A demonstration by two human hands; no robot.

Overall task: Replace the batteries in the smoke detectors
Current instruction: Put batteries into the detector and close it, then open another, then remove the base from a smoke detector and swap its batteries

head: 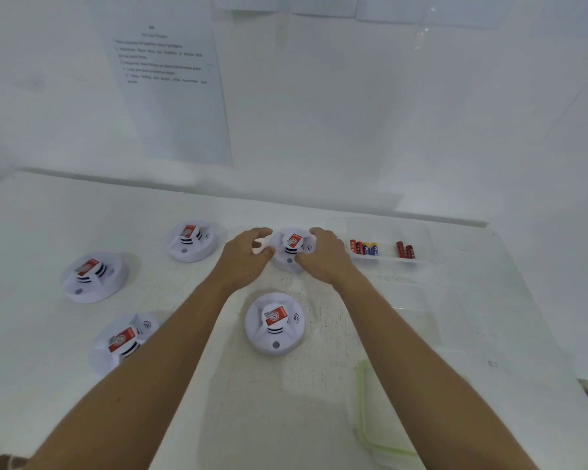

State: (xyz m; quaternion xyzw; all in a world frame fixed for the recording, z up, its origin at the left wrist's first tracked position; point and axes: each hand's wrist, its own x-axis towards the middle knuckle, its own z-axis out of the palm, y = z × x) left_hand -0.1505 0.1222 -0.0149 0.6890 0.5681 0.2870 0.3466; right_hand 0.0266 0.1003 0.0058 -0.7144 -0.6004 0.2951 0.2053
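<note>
Head view, looking down: a white table (421, 334) was seen with five white smoke detectors, each marked with a red label. The far middle detector (291, 247) was flanked by two bare hands. The left hand (243, 257) was curled round its left edge in a wide cup, and the right hand (323, 256) was wrapped over its right side. A near detector (275, 323) lay between the forearms, and three more detectors (94, 276) were placed to the left. Just right of the hands, red and blue batteries (365, 248) were laid in a clear tray (387, 228). A printed sheet (170, 89) was fixed to the far wall.
</note>
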